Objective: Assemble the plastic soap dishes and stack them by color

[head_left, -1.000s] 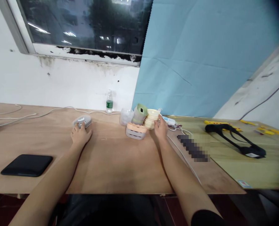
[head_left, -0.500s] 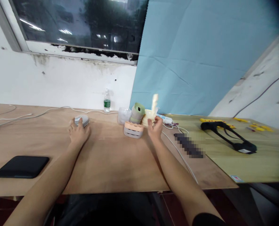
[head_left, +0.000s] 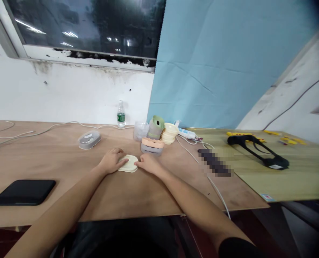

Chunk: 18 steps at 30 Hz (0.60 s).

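Observation:
A flat cream oval plastic piece (head_left: pixel 128 163) with a raised rim, possibly a lid or shallow tray, lies on the wooden table in front of me. My left hand (head_left: pixel 113 161) grips its left edge, thumb on top and fingers along the far side. At the opposite edge my right hand (head_left: pixel 149 163) pinches it, the other fingers curled in. Left of the hands rests a grey oval container (head_left: pixel 90 139) with a clear-looking top. Just behind my right hand is a stack of peach and grey wavy-edged pieces (head_left: pixel 152 146).
Behind stand clear plastic cups (head_left: pixel 141 131), green and grey nested pieces (head_left: pixel 156 128), a cream stack (head_left: pixel 169 133) and a water bottle (head_left: pixel 121 114). A black tablet-like slab (head_left: pixel 23 192) lies front left. Cables, a power strip (head_left: pixel 186 133) and a black frame (head_left: pixel 258 152) are to the right.
My right hand has brought a cream piece from beside the stack down to the table's middle. My left hand has left the grey container and moved right onto the cream piece.

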Motion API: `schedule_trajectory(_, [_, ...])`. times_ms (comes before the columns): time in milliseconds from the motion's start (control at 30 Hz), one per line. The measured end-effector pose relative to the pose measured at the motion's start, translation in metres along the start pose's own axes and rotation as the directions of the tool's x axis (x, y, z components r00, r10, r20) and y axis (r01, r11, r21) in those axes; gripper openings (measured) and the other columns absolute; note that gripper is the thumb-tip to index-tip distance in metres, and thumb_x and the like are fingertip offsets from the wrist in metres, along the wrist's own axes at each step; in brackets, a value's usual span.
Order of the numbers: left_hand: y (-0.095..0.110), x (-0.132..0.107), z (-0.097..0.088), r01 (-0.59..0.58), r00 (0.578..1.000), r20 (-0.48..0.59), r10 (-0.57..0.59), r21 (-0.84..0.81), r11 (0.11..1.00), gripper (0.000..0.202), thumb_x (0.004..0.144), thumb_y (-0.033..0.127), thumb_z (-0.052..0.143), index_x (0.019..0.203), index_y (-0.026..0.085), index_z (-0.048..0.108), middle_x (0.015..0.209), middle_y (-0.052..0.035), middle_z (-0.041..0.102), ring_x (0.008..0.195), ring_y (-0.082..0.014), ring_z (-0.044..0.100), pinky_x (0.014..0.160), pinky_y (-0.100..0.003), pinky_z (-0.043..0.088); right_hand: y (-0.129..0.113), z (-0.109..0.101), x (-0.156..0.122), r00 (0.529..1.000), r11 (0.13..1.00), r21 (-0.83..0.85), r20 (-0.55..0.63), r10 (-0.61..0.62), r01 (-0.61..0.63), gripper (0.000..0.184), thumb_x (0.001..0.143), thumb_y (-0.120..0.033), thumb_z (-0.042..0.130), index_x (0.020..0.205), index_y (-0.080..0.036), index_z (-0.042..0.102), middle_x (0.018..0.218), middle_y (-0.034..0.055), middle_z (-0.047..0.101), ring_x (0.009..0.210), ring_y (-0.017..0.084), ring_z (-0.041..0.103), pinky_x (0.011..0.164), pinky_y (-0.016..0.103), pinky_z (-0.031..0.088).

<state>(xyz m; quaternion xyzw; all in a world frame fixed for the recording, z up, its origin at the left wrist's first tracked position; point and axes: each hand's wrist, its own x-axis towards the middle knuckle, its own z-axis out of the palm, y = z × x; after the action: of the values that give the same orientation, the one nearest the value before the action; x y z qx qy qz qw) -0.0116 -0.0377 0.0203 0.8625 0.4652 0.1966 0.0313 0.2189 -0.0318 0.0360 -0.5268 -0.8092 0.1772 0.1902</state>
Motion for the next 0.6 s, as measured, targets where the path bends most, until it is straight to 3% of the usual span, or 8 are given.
schedule_trajectory(67, [0.0, -0.002, -0.002, 0.026, 0.999, -0.035, -0.027, -0.023, 0.999, 0.051, 0.092, 0.053, 0.033, 0.116, 0.02, 0.065, 0.115, -0.011, 0.06, 0.108, -0.0245, 0.054, 0.098, -0.038, 0.04, 0.002, -0.009, 0.0, 0.98, 0.997, 0.0, -0.184, -0.072, 0.073, 0.034, 0.077, -0.047, 0.064, 0.058, -0.02, 0.057, 0.055, -0.0012, 0.056, 0.053, 0.013, 0.048, 0.052, 0.025, 0.029])
schedule_trajectory(100, [0.0, -0.003, -0.003, 0.032, 0.999, -0.032, -0.034, -0.043, 0.999, 0.052, 0.092, 0.053, 0.032, 0.116, 0.02, 0.065, 0.114, -0.0106, 0.06, 0.107, -0.024, 0.054, 0.097, -0.038, 0.04, 0.005, -0.015, 0.001, 0.949, 0.993, -0.002, -0.295, -0.115, 0.119, 0.03, 0.079, -0.045, 0.061, 0.063, -0.02, 0.06, 0.062, 0.0003, 0.06, 0.06, 0.015, 0.052, 0.057, 0.026, 0.034])
schedule_trajectory(200, [0.001, -0.008, -0.007, 0.028, 1.0, 0.016, -0.027, -0.075, 0.997, 0.055, 0.09, 0.058, 0.035, 0.117, 0.02, 0.064, 0.111, -0.0107, 0.06, 0.104, -0.0238, 0.055, 0.096, -0.036, 0.042, 0.022, -0.032, 0.006, 0.792, 0.981, -0.048, -0.583, -0.181, 0.189, 0.021, 0.085, -0.038, 0.054, 0.079, -0.021, 0.064, 0.084, 0.0061, 0.065, 0.086, 0.021, 0.057, 0.079, 0.032, 0.042])
schedule_trajectory(267, [0.004, -0.009, -0.006, 0.013, 0.999, 0.039, -0.011, -0.051, 0.999, 0.059, 0.086, 0.062, 0.041, 0.122, 0.02, 0.062, 0.112, -0.0116, 0.059, 0.104, -0.0254, 0.055, 0.096, -0.038, 0.041, 0.041, -0.041, 0.008, 0.726, 0.988, -0.069, -0.672, -0.15, 0.141, 0.021, 0.084, -0.038, 0.054, 0.09, -0.02, 0.064, 0.095, 0.0094, 0.064, 0.098, 0.025, 0.054, 0.088, 0.037, 0.041])
schedule_trajectory(333, [0.006, -0.008, -0.003, 0.0, 0.999, 0.043, 0.0, -0.011, 1.0, 0.063, 0.083, 0.064, 0.045, 0.127, 0.02, 0.058, 0.116, -0.0125, 0.058, 0.106, -0.0273, 0.054, 0.096, -0.04, 0.04, 0.062, -0.045, 0.011, 0.731, 0.994, -0.079, -0.673, -0.109, 0.076, 0.031, 0.078, -0.041, 0.061, 0.1, -0.019, 0.063, 0.107, 0.0118, 0.061, 0.106, 0.027, 0.051, 0.093, 0.04, 0.04])
schedule_trajectory(433, [0.008, -0.004, 0.006, 0.007, 1.0, 0.022, -0.008, 0.023, 1.0, 0.065, 0.083, 0.065, 0.044, 0.131, 0.021, 0.054, 0.121, -0.0133, 0.056, 0.109, -0.0289, 0.052, 0.097, -0.042, 0.039, 0.087, -0.043, 0.016, 0.819, 1.0, 0.002, -0.573, -0.019, 0.024, 0.039, 0.071, -0.047, 0.066, 0.098, -0.019, 0.064, 0.108, 0.0112, 0.06, 0.102, 0.027, 0.055, 0.089, 0.04, 0.044])
schedule_trajectory(500, [0.008, -0.001, 0.011, 0.021, 1.0, -0.005, -0.021, 0.018, 1.0, 0.067, 0.084, 0.065, 0.043, 0.133, 0.02, 0.051, 0.126, -0.014, 0.054, 0.113, -0.0295, 0.051, 0.098, -0.042, 0.038, 0.094, -0.04, 0.019, 0.851, 0.996, 0.082, -0.524, 0.021, 0.026, 0.036, 0.072, -0.049, 0.064, 0.091, -0.019, 0.063, 0.101, 0.0094, 0.062, 0.094, 0.025, 0.058, 0.081, 0.038, 0.047])
schedule_trajectory(600, [0.008, 0.002, 0.013, 0.047, 0.997, -0.054, -0.048, -0.008, 0.999, 0.068, 0.086, 0.062, 0.043, 0.137, 0.017, 0.046, 0.131, -0.0146, 0.052, 0.118, -0.0298, 0.049, 0.1, -0.043, 0.037, 0.089, -0.04, 0.02, 0.788, 0.992, 0.103, -0.616, 0.002, 0.078, 0.035, 0.076, -0.051, 0.061, 0.088, -0.019, 0.06, 0.097, 0.0093, 0.064, 0.094, 0.025, 0.058, 0.083, 0.038, 0.046])
